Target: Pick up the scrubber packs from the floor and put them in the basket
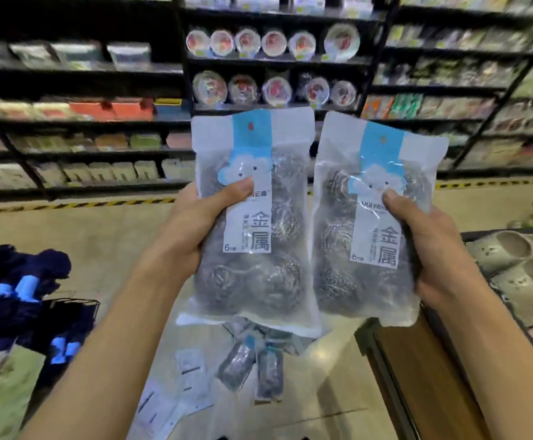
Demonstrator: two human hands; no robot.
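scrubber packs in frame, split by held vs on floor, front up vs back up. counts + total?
Held, left hand: 1 pack
Held, right hand: 1 pack
Floor, front up: 2 clear; more partly hidden behind the held packs
Floor, white back up: about 3, blurred
Total: about 7

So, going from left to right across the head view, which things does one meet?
Dark blue clothes → left hand → left clear pack of steel scrubbers → right clear scrubber pack → right hand → beige slippers.
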